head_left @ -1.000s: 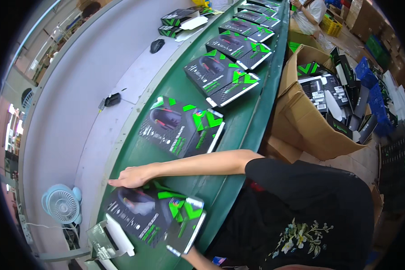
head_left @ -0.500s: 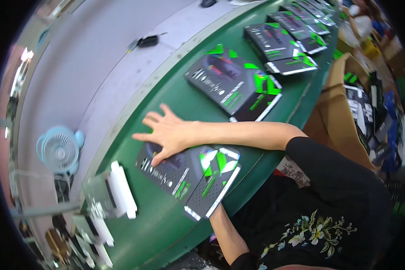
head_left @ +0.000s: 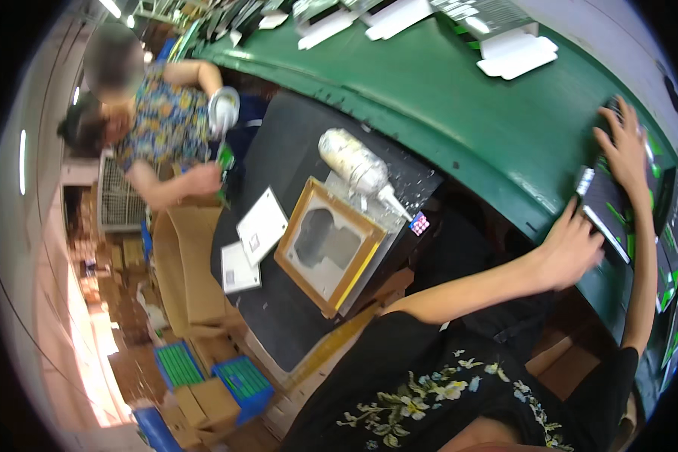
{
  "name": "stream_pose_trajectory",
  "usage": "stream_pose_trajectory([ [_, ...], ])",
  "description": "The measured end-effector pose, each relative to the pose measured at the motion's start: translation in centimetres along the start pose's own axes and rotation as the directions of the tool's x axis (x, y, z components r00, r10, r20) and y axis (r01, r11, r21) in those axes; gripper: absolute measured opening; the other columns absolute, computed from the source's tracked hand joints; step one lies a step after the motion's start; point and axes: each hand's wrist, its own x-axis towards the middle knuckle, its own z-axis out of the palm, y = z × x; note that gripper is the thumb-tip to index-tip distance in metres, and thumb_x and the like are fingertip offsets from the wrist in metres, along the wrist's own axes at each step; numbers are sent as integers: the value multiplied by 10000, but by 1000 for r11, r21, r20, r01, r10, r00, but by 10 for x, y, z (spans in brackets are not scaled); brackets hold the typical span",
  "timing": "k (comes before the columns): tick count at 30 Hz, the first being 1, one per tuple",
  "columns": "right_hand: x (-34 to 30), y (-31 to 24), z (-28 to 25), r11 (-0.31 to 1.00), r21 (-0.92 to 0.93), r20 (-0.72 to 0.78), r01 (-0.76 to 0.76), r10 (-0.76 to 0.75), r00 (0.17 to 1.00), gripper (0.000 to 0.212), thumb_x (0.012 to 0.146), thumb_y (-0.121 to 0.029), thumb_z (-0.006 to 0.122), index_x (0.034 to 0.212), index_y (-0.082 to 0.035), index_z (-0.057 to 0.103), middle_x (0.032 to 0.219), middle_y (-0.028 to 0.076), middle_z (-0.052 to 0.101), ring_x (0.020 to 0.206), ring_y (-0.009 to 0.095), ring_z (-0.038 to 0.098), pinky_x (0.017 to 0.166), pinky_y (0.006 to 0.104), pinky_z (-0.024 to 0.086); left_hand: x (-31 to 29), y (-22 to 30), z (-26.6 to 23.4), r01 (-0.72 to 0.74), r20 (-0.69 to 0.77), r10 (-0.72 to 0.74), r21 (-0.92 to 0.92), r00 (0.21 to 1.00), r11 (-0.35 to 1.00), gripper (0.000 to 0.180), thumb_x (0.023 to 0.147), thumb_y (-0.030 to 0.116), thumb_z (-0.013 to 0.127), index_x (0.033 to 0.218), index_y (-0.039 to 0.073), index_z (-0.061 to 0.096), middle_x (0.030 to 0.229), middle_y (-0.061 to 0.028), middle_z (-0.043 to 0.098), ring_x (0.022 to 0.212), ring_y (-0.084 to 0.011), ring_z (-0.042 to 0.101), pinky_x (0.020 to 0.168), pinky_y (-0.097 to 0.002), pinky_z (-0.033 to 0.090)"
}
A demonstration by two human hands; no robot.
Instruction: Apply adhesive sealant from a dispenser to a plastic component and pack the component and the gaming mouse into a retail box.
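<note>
"What just changed?"

"My view swung round. Half a second ago I saw the long row of boxes. Now a black table (head_left: 294, 135) shows on the left, and the black and green box (head_left: 609, 202) is over on the right, on the green belt (head_left: 490, 135). Both my hands are at it, so I think I'm not done with it."

"What are your hands doing?"

"My right hand (head_left: 624, 154) has its fingers spread wide, over the far part of the box. My left hand (head_left: 570, 247) has bent fingers by the box's white edge, on the left. It's blurry, so I can't tell if it has hold."

"Anything in the way?"

"More boxes (head_left: 669, 260) sit close on the right, partly behind my right arm. That side looks tight. Open packs with white flaps (head_left: 518, 56) lie at the far end. The table has a messy bottle (head_left: 350, 160), a wooden frame (head_left: 288, 255) and white cards (head_left: 262, 224). Another person (head_left: 177, 113) sits past it."
</note>
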Motion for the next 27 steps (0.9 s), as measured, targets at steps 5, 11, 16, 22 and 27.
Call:
stream_pose_trajectory([
  [5,5,93,-7,993,-113,224,-20,45,973,420,957,-414,503,1336,-234,520,1601,94,255,1475,329,235,1113,657,195,-154,21,-196,168,18,-171,-301,985,939,311,827,66,662,1137,49,664,1167,-159,666,1116,-309,632,965,-379,512],
  [11,29,-53,-75,944,127,17,303,-307,951,402,951,-281,592,1297,-78,562,1441,174,466,1336,346,445,1100,486,337,-331,-112,-340,791,-248,-771,380,587,480,446,706,-161,488,1035,74,677,1067,-164,653,1031,-343,616,919,-383,488],
  [16,17,-288,-103,435,838,60,329,-673,737,595,979,-485,514,1298,16,543,1247,246,594,1162,388,574,999,459,448,-378,-162,-349,657,18,-826,597,564,461,396,650,-101,626,948,147,700,1270,-79,582,1230,-314,514,993,-404,440],
  [22,26,-408,-69,595,781,299,189,-622,724,873,885,-684,497,1332,65,481,1148,274,633,1078,396,623,907,463,495,-348,-129,-377,252,90,-831,930,549,266,133,660,70,745,764,140,701,951,-13,660,1094,-191,593,1038,-401,383],
  [27,40,-433,-53,556,821,321,129,-637,701,805,707,-629,681,1101,70,613,1036,269,679,975,390,673,843,470,526,-348,-87,-392,197,149,-722,907,676,372,34,730,131,711,752,134,687,813,-20,616,921,-187,607,985,-366,420],
])
